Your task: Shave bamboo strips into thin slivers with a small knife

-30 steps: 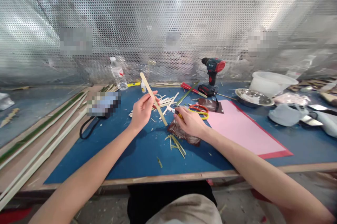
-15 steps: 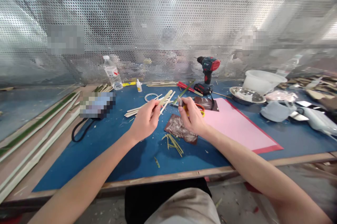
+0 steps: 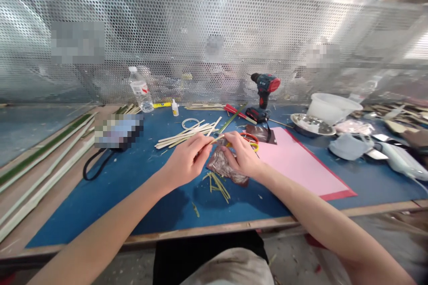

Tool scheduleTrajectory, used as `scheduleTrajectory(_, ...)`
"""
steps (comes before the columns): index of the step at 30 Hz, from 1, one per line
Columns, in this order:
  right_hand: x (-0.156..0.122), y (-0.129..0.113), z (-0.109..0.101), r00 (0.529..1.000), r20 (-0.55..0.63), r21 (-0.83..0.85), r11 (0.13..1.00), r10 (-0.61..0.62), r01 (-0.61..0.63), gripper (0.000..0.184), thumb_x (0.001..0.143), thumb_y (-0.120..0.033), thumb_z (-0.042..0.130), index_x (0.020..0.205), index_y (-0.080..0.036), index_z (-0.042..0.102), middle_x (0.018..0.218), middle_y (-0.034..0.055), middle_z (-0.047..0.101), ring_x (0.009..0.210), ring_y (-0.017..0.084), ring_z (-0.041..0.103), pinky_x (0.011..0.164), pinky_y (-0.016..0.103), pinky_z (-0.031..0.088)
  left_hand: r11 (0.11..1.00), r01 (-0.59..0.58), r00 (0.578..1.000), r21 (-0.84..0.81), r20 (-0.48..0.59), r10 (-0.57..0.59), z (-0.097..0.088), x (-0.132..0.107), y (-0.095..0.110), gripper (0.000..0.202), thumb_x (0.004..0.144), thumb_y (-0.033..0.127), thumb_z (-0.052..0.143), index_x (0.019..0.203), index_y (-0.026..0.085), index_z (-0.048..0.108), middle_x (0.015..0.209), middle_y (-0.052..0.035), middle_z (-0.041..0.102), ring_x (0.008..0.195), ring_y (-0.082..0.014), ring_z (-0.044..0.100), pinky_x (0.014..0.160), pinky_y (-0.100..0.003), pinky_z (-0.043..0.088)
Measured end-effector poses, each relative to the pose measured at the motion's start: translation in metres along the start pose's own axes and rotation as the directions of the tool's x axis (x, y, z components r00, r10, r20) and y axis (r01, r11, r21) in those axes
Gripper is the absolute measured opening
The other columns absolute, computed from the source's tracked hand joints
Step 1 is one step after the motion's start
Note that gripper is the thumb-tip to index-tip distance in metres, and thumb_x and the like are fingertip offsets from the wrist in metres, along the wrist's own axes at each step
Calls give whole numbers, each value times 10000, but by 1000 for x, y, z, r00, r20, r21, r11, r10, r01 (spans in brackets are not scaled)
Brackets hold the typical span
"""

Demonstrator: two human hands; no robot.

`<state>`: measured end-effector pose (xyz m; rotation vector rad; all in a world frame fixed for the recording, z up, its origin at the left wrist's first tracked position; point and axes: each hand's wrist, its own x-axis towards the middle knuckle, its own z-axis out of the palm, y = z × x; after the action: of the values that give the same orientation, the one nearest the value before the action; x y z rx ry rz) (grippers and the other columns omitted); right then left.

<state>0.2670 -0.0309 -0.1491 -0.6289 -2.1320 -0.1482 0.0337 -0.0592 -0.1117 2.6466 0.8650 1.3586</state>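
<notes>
My left hand (image 3: 185, 156) pinches a thin pale bamboo strip (image 3: 216, 139) that points right toward my right hand (image 3: 242, 155). My right hand grips a small yellow-handled knife (image 3: 228, 144), its blade mostly hidden by my fingers. Beneath both hands lies a dark brown pad (image 3: 230, 174) dusted with pale shavings. Green-yellow bamboo slivers (image 3: 216, 187) sit in a loose heap just below it. Behind my left hand, several flat bamboo strips (image 3: 185, 135) lie together on the blue work mat (image 3: 100, 204).
Orange-and-yellow-handled scissors (image 3: 250, 139) lie right of my hands, beside a pink sheet (image 3: 297, 162). Farther back stand a cordless drill (image 3: 265, 88), a water bottle (image 3: 140, 91), a steel bowl (image 3: 312, 124) and a white tub (image 3: 332, 109). Long bamboo lengths (image 3: 43, 164) lie left.
My hands have come closer together over the brown pad. The long stick held upright earlier is gone from my left hand, and flat strips now lie behind it. The view has shifted slightly.
</notes>
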Motion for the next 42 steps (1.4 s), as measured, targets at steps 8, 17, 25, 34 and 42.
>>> scheduleTrajectory(8,1,-3,0,1000,-20,5,1000,-6,6,412,1029,-180,526,1428,-211,427,1154,123,634,1036,242,623,876,405,558,999,-32,996,43,-77,35,1,-3,1,389,1042,176,578,1428,228,581,1022,-22,704,727,-85,602,706,-218,515)
scheduleTrajectory(17,2,-5,-2,997,9,-217,973,-79,79,358,1013,-238,605,1365,-221,545,1214,107,738,1172,287,621,965,474,526,996,26,996,89,83,-33,4,-7,6,188,1023,189,538,1208,199,567,904,-11,676,738,-119,645,659,-231,484)
scheduleTrajectory(25,8,-19,-6,995,28,-255,962,-98,102,275,1032,-218,526,1300,-207,590,1218,118,740,1240,275,641,1015,452,576,983,158,956,98,235,-177,-4,-1,15,282,1045,419,551,872,223,445,607,77,512,479,-90,471,521,-239,320)
scheduleTrajectory(34,4,-25,0,989,105,-286,949,-104,131,257,1048,-224,470,1286,-155,537,1175,148,731,1050,259,703,802,376,588,979,70,932,191,338,-133,-5,-2,6,290,1086,414,464,868,227,427,654,36,589,574,-153,601,574,-286,333)
scheduleTrajectory(42,1,-23,4,990,116,-309,945,-75,108,149,1045,-267,463,1156,-185,518,1120,131,709,961,232,666,656,341,514,968,72,927,241,343,-154,-3,-2,4,328,1091,477,438,885,223,462,601,34,610,548,-171,632,546,-287,292)
